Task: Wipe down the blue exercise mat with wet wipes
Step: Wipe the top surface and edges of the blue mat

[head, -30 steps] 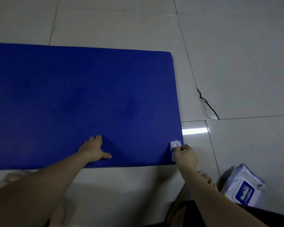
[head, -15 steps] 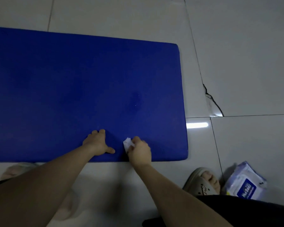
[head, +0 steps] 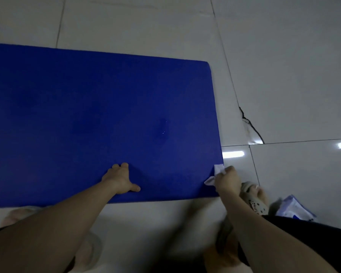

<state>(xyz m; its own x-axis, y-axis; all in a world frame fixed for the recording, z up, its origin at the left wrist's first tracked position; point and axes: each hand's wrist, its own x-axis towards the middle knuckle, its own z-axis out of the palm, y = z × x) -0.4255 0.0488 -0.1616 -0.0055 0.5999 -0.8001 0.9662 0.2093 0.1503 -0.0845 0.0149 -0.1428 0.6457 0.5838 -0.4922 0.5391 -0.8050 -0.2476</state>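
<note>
Head view looks down on a blue exercise mat (head: 87,115) lying flat on the floor (head: 283,56). It is a thick, matte slab with rounded corners, and its right end is in view. The person's left grip (head: 120,180), a bare hand, lies open on the mat close to the near edge, fingers straight, thumb splayed sideways, palm pressing the surface. The right grip (head: 227,179) is clamped on a crumpled white wet wipe (head: 218,170) at the mat's near right corner, the wipe touching the blue edge. The floor's glossy pale tiles show a dark, jagged crack (head: 250,125) beyond the mat's right end. Beside the right forearm sit a pale slipper (head: 254,198) and a soft, blurred white-and-blue wipe pack (head: 292,208).
</note>
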